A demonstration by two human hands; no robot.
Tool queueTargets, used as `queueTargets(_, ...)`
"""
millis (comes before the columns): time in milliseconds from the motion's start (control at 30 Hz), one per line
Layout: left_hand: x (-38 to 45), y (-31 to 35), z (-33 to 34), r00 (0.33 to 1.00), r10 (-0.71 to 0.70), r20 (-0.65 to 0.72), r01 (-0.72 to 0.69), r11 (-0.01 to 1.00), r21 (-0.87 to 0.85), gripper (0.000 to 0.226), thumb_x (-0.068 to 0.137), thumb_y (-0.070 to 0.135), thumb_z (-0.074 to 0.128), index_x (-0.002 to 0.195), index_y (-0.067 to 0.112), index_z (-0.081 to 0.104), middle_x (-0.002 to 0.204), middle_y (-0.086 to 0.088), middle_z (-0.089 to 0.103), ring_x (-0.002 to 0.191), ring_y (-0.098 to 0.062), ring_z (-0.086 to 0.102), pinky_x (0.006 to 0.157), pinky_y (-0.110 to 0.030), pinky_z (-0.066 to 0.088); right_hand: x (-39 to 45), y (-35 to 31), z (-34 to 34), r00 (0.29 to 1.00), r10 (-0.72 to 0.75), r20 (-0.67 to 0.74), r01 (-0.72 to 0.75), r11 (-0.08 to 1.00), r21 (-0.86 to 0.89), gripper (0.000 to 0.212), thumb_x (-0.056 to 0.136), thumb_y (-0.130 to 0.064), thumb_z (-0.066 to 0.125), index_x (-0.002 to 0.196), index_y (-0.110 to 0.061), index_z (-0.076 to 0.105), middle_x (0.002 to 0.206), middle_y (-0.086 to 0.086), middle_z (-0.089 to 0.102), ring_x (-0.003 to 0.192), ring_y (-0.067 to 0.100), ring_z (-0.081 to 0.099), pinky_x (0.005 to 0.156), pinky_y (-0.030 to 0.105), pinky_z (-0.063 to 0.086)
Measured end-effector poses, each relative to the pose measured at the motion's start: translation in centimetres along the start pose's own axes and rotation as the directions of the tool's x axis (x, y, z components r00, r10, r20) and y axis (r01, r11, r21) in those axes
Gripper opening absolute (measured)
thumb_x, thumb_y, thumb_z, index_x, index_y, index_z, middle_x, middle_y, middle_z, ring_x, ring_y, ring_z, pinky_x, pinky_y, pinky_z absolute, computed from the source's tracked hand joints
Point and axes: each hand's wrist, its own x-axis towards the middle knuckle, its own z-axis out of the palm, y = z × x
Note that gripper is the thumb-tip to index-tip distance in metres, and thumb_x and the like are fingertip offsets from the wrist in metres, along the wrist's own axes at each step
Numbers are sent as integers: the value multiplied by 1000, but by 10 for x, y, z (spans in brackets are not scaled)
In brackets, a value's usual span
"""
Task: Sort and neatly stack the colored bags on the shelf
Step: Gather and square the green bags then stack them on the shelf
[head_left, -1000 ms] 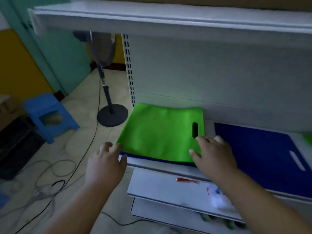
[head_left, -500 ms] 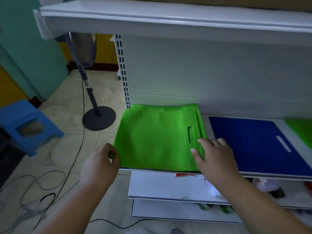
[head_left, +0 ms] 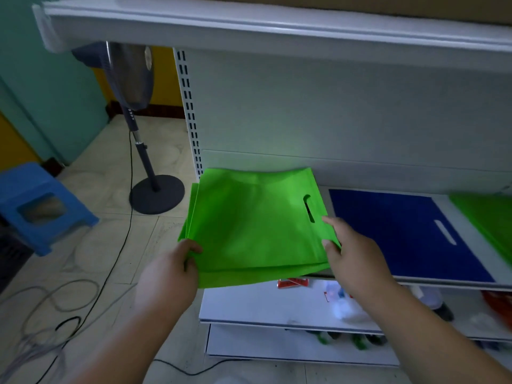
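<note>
1. The green bags (head_left: pixel 257 225) have been lifted at the front and pulled past the shelf (head_left: pixel 415 281) edge.
2. Their corners are now pinched by the left hand (head_left: pixel 169 275) and right hand (head_left: pixel 352 253).

Left hand (head_left: pixel 169 270) and right hand (head_left: pixel 352 245) pinch opposite edges.

Shelf bay: open at the front, capped above.

Upper shelf board (head_left: pixel 277 26) roofs the bay; back panel (head_left: pixel 346 117) closes the rear. Slotted upright (head_left: pixel 191 117) bounds the left side. Blue bag (head_left: pixel 401 231) lies flat just right of the green bags (head_left: pixel 255 231). Fan stand (head_left: pixel 151 173) on the floor, left.
</note>
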Motion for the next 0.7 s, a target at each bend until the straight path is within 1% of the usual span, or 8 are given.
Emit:
queueTargets(100, -19, 38, 17, 991, 46, -123, -43, 999, 24, 29, 95, 18, 47, 115, 34, 62, 68, 10, 53, 56, -14, 52, 46, -26, 35, -6, 32, -27, 992, -72, -106, 75, 997, 25, 44, 98, -25, 54, 141, -27, 48, 101, 8, 71, 86, 28, 64, 67, 33, 46)
queueTargets(133, -24, 55, 26, 989, 51, -135, -52, 999, -2, 30, 96, 18, 48, 117, 34, 63, 69, 10, 53, 58, -15, 52, 49, -27, 38, -9, 47, -39, 986, -78, -146, 83, 996, 29, 44, 98, -26, 53, 141, -26, 48, 101, 8, 71, 83, 25, 63, 67, 32, 47)
queueTargets(200, -36, 94, 50, 988, 75, -133, -82, 996, -45, 31, 96, 18, 48, 119, 33, 63, 72, 6, 56, 60, -20, 51, 53, -31, 43, -16, 87, -65, 969, -86, -231, 92, 996, 17, 43, 98, -25, 54, 141, -25, 50, 94, 8, 71, 66, 15, 55, 60, 28, 40)
queueTargets(267, -48, 140, 77, 985, 118, -127, -126, 990, -61, 32, 97, 18, 46, 120, 34, 61, 68, 2, 57, 58, -23, 53, 51, -32, 40, -23, 134, -95, 953, -66, -297, 72, 997, 8, 44, 96, -25, 56, 140, -24, 51, 92, 12, 71, 61, 14, 49, 61, 26, 37)
queueTargets(333, -62, 190, 106, 980, 155, -127, -167, 982, -88, 33, 96, 17, 47, 121, 35, 60, 64, 1, 56, 57, -27, 53, 49, -31, 35, -33, 185, -130, 948, -18, -318, 26, 999, 21, 45, 96, -27, 56, 141, -24, 50, 100, 15, 71, 73, 25, 60, 67, 31, 47)
queueTargets(400, -75, 238, 134, 972, 205, -113, -219, 968, -124, 34, 96, 17, 48, 121, 35, 60, 62, 2, 57, 54, -25, 53, 47, -30, 34, -42, 233, -163, 944, 33, -327, -31, 999, 10, 46, 97, -28, 55, 142, -24, 48, 105, 15, 70, 81, 30, 64, 69, 34, 50)
queueTargets(567, -93, 335, 193, 949, 312, -49, -316, 934, -167, 33, 97, 17, 48, 121, 35, 61, 63, 4, 59, 52, -16, 55, 47, -28, 38, -60, 331, -225, 912, 126, -391, -141, 990, -10, 45, 97, -28, 54, 142, -22, 49, 111, 13, 70, 92, 32, 65, 73, 33, 49)
queueTargets(700, -93, 393, 234, 919, 394, 11, -385, 903, -192, 32, 98, 19, 46, 122, 34, 61, 64, 3, 60, 53, -17, 56, 49, -35, 45, -63, 392, -250, 886, 209, -414, -225, 974, 11, 46, 98, -30, 51, 143, -22, 47, 116, 13, 68, 98, 33, 64, 78, 41, 54)
